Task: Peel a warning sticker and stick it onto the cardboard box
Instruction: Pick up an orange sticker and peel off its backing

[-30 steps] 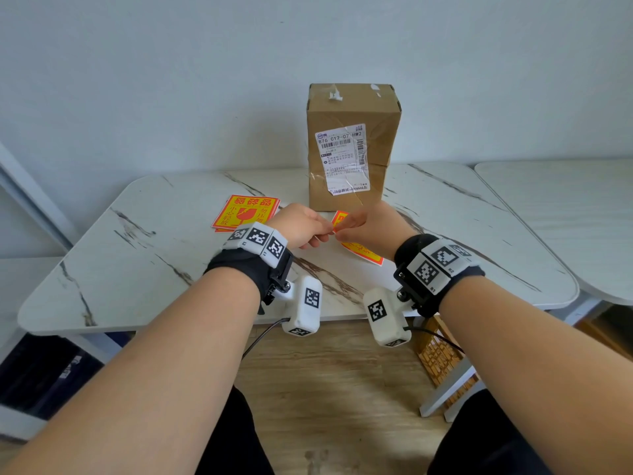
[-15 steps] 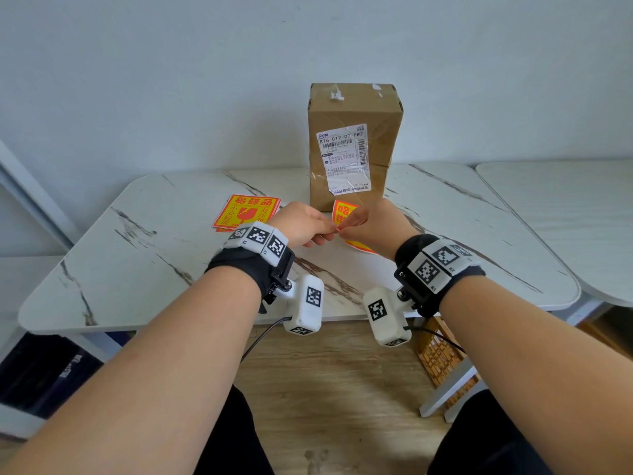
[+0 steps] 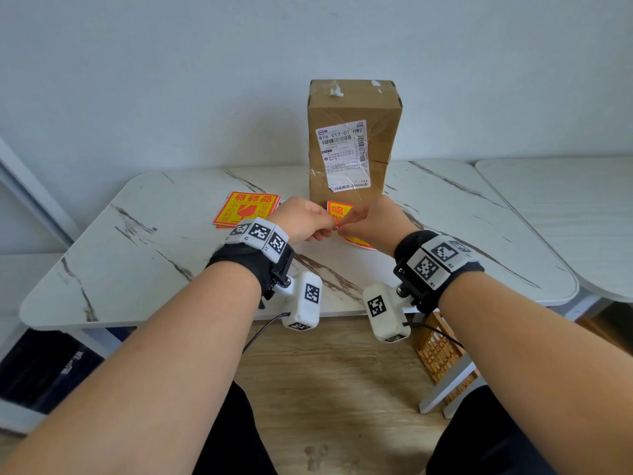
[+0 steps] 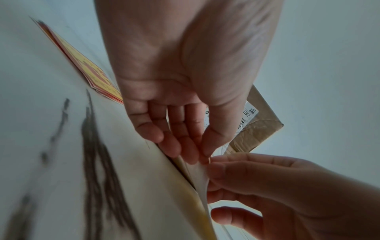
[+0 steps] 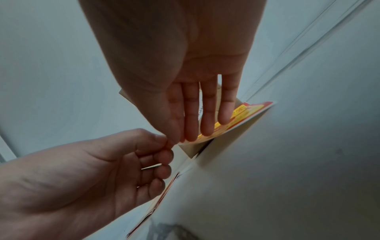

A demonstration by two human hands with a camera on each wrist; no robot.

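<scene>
Both hands meet over the desk (image 3: pixel 164 241), just in front of the upright cardboard box (image 3: pixel 352 145). Left hand (image 3: pixel 305 219) pinches one corner of the warning sticker (image 3: pixel 337 211); right hand (image 3: pixel 373 219) pinches the same corner, its other fingers (image 5: pixel 207 113) straight over the printed face. Sticker is lifted off the desk, tilted. I judge the peel is just starting. I'd part the layers slowly at the corner, keep the backing flat, avoid creasing. Spare stickers (image 3: pixel 246 207) lie to the left.

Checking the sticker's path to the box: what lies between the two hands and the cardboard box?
Only the lifted far end of the held warning sticker, in the head view, between left hand, right hand and cardboard box.
</scene>
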